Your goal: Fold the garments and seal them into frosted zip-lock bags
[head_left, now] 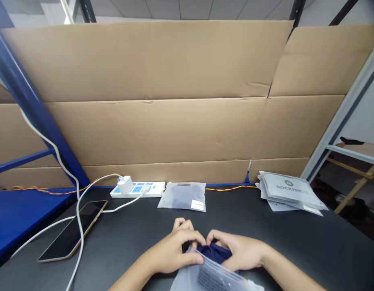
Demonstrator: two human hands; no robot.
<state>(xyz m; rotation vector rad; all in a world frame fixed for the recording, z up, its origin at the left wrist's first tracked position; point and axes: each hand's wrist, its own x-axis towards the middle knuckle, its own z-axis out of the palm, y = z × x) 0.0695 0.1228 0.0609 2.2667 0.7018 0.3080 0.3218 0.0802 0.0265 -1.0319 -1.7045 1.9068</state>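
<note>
A frosted plastic bag point(201, 275) with dark print lies at the bottom centre of the head view, its mouth turned away from me. Dark navy fabric point(215, 252) bunches at that mouth, partly inside. My left hand point(177, 250) pinches the bag's edge between thumb and fingers on the left side. From the right, my right hand point(243, 250) grips the navy fabric, its fingertips near those of my left hand. Part of the fabric is hidden by the bag and my fingers.
A filled frosted bag point(182, 196) with a white label lies ahead, beside a white power strip point(156, 189). Grey printed bags point(291, 192) are stacked at the back right. A phone point(73, 230) and white cables point(80, 218) lie left. Cardboard point(174, 129) stands behind.
</note>
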